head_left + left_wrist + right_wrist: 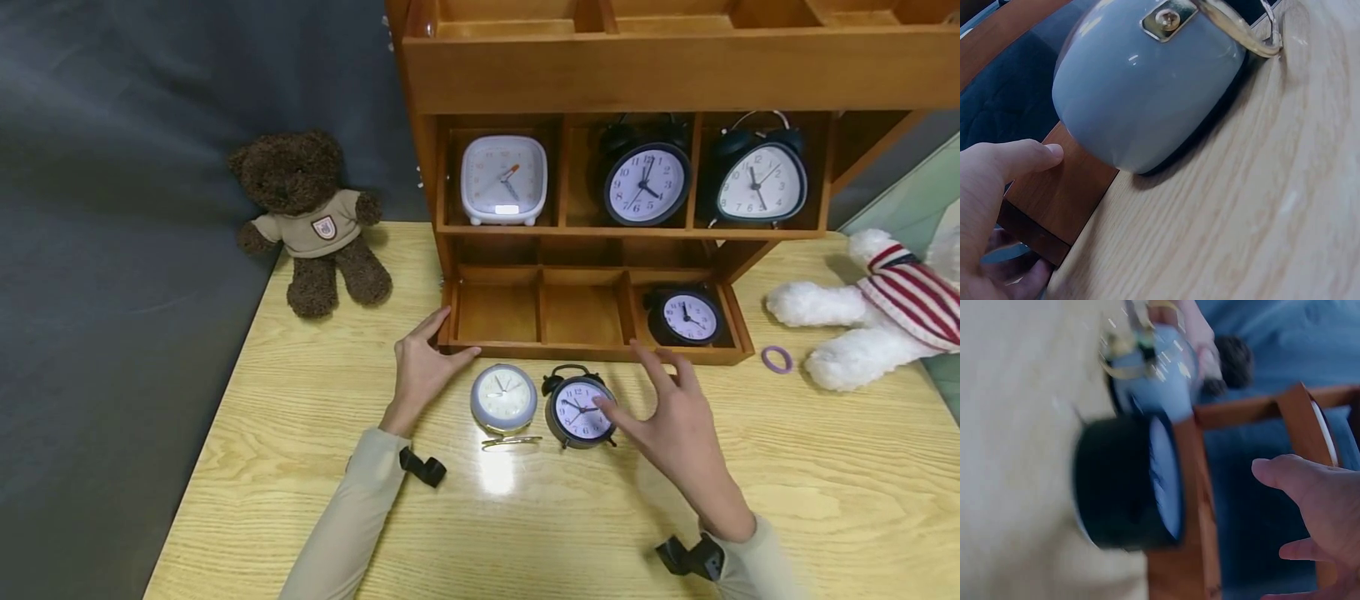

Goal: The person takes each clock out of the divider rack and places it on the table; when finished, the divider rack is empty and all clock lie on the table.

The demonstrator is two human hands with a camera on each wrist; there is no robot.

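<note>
Black twin-bell clock (582, 410) on bench (825, 467), face up, just in front of the wooden shelf's (600, 71) lower tray (555, 351), bells toward tray. Right hand (675, 425) beside and above it, fingers spread, grasping nothing; thumb overlaps the dial in head view, but right wrist view shows a gap between hand and clock. Left hand (423, 367) grips left front corner of lower tray, thumb along front face, fingers at side wall. Grey-blue round clock (504, 398) on bench between the hands, left of the black one and near it; gold bar (512, 440) at its near end. Right compartment of lower tray: small black clock (690, 317), tilted back. Middle row, left to right, one per compartment: white square clock (504, 179), black round clock (647, 183), dark rounded-triangle clock (763, 182). Brown teddy bear (315, 225) in beige top left of shelf, against dark cloth (112, 292). Right side: white plush toy (911, 292), striped top; purple ring (777, 371) near its legs. Right wrist view blurred.
</note>
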